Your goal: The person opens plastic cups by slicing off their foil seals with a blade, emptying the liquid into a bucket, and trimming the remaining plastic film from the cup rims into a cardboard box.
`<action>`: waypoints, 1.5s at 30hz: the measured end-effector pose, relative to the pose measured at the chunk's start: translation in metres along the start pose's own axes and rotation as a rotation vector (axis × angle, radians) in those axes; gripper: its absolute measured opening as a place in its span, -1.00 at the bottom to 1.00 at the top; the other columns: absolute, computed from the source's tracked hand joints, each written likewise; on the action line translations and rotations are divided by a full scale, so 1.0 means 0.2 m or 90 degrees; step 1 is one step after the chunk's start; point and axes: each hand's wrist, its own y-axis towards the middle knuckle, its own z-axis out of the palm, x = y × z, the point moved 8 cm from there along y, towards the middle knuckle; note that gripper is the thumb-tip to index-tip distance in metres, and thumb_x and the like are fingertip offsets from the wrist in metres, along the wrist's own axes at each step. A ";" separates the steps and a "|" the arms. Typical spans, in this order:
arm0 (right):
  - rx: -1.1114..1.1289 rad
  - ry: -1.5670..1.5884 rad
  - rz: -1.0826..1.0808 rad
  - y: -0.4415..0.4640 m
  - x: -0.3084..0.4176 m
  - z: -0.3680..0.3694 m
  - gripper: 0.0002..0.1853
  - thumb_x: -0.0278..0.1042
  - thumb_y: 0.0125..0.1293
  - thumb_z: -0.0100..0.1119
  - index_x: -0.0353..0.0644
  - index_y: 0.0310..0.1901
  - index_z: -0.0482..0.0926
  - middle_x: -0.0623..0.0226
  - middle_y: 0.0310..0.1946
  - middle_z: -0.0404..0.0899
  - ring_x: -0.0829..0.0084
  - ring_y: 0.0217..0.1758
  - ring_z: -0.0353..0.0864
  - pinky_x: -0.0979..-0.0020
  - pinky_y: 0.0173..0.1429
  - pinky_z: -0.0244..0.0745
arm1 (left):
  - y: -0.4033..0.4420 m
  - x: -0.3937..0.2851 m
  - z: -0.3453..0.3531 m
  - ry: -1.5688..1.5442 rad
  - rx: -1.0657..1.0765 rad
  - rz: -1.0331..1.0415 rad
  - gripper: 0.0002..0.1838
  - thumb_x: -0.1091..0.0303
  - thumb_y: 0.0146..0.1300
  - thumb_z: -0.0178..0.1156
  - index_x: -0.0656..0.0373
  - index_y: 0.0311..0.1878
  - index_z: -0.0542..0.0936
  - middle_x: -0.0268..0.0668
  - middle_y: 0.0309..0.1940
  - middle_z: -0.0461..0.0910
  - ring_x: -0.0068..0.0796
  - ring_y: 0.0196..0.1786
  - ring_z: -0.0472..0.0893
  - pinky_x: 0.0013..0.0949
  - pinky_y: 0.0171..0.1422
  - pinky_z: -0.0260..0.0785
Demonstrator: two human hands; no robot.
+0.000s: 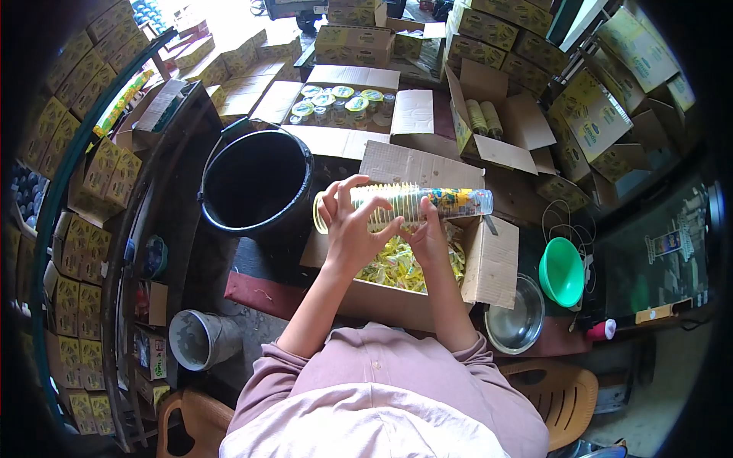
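Observation:
A long stack of nested clear plastic cups (450, 201) lies sideways above an open carton. My left hand (355, 225) is wrapped round the left part of the stack, fingers curled over its top. Near the middle, my right hand (427, 237) grips the stack from below, its thumb up against the cups. Printed cups show at the stack's right end. Beneath both hands, the open carton (492, 263) holds many small yellow-green packets (401, 267).
A black bucket (256, 179) stands at the left, a grey bucket (205, 340) below it. A carton of lidded cups (347, 76) sits ahead. At the right are a green bowl (561, 271), a metal bowl (515, 317) and an open carton with cup stacks (485, 118).

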 end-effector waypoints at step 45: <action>-0.241 0.165 0.005 0.32 0.33 -0.57 -0.38 0.27 0.04 0.13 -0.09 -0.05 0.40 0.32 -0.18 0.50 0.41 -0.05 0.52 0.34 -0.24 0.63 | 0.09 0.53 -0.20 0.131 -0.187 -0.108 -0.54 0.25 0.02 0.23 0.14 0.01 0.39 -0.20 0.10 0.30 -0.20 0.21 0.18 -0.17 0.26 -0.09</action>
